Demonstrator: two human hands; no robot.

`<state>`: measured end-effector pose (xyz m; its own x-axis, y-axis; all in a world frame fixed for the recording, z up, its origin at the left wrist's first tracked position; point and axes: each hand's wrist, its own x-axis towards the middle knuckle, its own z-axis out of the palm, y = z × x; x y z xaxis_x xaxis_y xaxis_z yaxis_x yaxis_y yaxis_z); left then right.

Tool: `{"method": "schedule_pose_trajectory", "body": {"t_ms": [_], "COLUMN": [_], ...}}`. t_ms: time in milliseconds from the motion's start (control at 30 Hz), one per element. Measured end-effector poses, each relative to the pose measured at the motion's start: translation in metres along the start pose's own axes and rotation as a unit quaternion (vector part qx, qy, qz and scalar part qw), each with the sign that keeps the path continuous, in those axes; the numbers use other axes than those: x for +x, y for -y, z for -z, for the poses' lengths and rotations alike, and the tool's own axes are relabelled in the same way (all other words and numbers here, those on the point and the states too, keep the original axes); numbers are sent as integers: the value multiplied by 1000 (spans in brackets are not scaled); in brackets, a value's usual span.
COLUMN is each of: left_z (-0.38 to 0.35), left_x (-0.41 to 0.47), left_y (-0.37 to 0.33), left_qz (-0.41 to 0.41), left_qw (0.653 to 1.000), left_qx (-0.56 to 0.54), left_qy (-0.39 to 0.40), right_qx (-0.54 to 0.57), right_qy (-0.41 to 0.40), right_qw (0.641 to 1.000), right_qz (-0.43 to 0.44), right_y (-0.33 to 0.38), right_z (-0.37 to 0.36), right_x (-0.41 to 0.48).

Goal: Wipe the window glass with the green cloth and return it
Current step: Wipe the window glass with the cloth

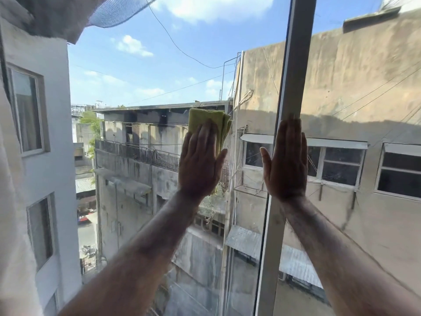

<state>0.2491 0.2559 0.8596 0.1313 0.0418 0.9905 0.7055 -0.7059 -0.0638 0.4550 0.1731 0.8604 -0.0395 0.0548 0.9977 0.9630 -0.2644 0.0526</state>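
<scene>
The folded green cloth (211, 122) lies flat against the window glass (141, 71) near the middle of the view. My left hand (200, 160) presses on it with a flat palm, fingers together and pointing up; the cloth's top and right edge stick out past the fingers. My right hand (287, 160) rests flat and empty on the white vertical window frame (296, 65), fingers straight up, thumb spread to the left. Both forearms reach up from the bottom corners.
A white curtain (13, 201) hangs along the left edge, with bunched fabric and netting (68, 14) at the top left. A second pane (364, 87) lies right of the frame. Outside stand buildings, wires and a street far below.
</scene>
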Motion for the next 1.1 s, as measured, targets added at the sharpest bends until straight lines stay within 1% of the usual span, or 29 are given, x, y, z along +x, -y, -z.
{"method": "schedule_pose_trajectory", "body": {"t_ms": [67, 133, 233, 333, 500, 600, 733, 767, 800, 833, 867, 900, 933, 1000, 1033, 1100], "left_z": [8, 15, 26, 31, 44, 61, 82, 86, 91, 96, 100, 104, 107, 114, 118, 124], "left_x": [13, 28, 46, 55, 65, 67, 69, 69, 70, 69, 68, 66, 64, 58, 53, 41], "left_y": [9, 16, 23, 22, 16, 16, 27, 30, 32, 34, 35, 36, 36, 38, 40, 47], "left_qz": [-17, -21, -22, -28, -4, 28, 81, 100, 121, 143, 166, 191, 220, 281, 310, 364], "left_qw": [1000, 999, 999, 997, 994, 993, 990, 988, 984, 979, 972, 963, 952, 928, 917, 884], "left_qx": [-6, -1, -7, 20, 42, 4, -56, -71, -90, -113, -141, -170, -196, -231, -243, -285], "left_qy": [-26, -24, 34, 72, 106, 118, 97, 95, 95, 94, 93, 90, 86, 73, 66, 70], "right_qx": [-1, -3, -4, -3, 17, 28, 70, 92, 115, 138, 168, 207, 252, 319, 354, 443], "right_qy": [6, 9, 11, 15, 19, 41, 70, 66, 62, 66, 82, 117, 166, 252, 279, 287], "right_qw": [1000, 1000, 1000, 1000, 1000, 999, 995, 994, 991, 984, 976, 966, 952, 911, 882, 811], "right_qz": [-2, -3, -5, -1, -4, 2, -12, 5, 42, 86, 110, 100, 55, -71, -136, -253], "right_y": [0, -1, 0, 0, 1, 2, 11, 17, 24, 32, 41, 51, 62, 77, 82, 84], "right_z": [0, 0, 1, 1, 6, 12, 30, 36, 42, 48, 53, 58, 63, 68, 70, 73], "right_x": [0, 1, 0, 0, 1, 2, 7, 9, 10, 12, 14, 17, 20, 29, 33, 36]}}
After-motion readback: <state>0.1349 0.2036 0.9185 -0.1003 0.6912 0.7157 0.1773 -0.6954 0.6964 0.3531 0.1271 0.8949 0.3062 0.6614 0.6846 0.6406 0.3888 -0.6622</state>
